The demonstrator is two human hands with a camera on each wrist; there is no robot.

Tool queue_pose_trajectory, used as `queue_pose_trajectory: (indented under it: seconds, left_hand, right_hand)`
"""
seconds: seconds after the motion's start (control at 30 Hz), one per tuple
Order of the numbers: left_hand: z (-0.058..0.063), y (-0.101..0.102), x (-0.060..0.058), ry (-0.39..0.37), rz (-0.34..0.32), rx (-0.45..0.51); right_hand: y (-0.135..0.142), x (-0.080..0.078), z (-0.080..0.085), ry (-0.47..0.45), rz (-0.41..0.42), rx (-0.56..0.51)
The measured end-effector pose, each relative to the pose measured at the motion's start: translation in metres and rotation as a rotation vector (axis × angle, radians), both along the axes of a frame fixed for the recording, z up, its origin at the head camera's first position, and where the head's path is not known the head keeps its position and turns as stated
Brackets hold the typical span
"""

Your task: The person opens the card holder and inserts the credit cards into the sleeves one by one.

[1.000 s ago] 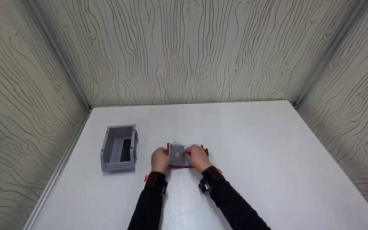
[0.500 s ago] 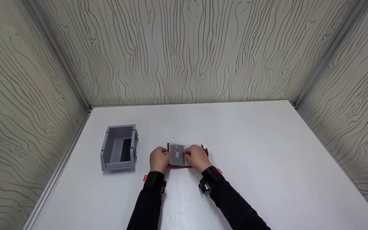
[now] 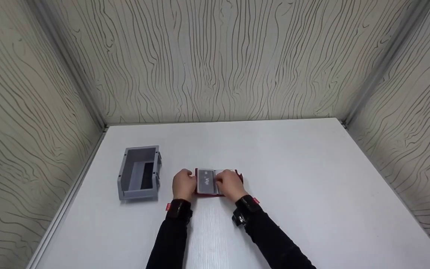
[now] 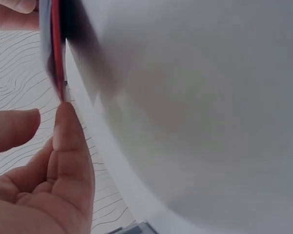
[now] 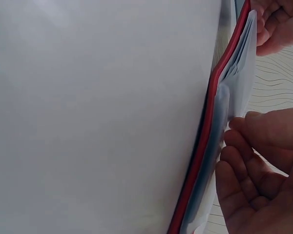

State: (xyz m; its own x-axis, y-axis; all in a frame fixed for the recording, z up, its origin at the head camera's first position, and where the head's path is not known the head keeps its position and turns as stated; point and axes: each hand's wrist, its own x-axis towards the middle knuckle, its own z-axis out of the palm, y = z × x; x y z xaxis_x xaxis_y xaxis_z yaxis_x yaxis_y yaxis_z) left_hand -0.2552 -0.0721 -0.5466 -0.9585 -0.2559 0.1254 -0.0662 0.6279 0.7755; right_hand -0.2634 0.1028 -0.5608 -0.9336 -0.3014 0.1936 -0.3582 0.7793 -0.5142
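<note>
An open card holder (image 3: pixel 204 195) with a red cover and clear plastic sleeves lies on the white table. A grey card (image 3: pixel 206 180) with pale "Vip" lettering shows in its left sleeve. My left hand (image 3: pixel 184 185) is at the holder's left edge. In the left wrist view, the index fingertip touches the red holder (image 4: pixel 57 53), while the thumb (image 4: pixel 14 127) stays apart from it. Over the right half, my right hand (image 3: pixel 231 184) has thumb and forefinger together at the sleeves near the fold. Its other fingers (image 5: pixel 234 168) lie curled against the pages.
A grey plastic bin (image 3: pixel 138 193) stands to the left on the table, with a dark flat strip (image 3: pixel 147 175) inside it. Wood-grain panels (image 3: pixel 215 63) enclose the table at the back and both sides.
My left hand has drawn slightly left, away from the sleeves. The left sleeve has settled flat, and the card's lettering now shows clearly. My right hand has stayed in place.
</note>
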Motion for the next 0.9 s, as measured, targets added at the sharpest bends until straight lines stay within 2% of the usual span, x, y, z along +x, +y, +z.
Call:
queue_pose_trajectory:
  seconds: [0.4,0.73,0.9]
  left_hand:
    - [0.034,-0.017,-0.006,0.069,-0.036,-0.017]
    - [0.068,-0.045,-0.014,0.058,0.023,0.022]
    - [0.076,-0.062,-0.016,0.093,0.055,0.012]
  right_hand:
    - [0.0,0.0,0.0,0.004,-0.003,-0.004]
    - [-0.001,0.0,-0.001,-0.017,-0.006,-0.008]
    - [0.0,0.001,0.0,-0.014,-0.002,-0.006]
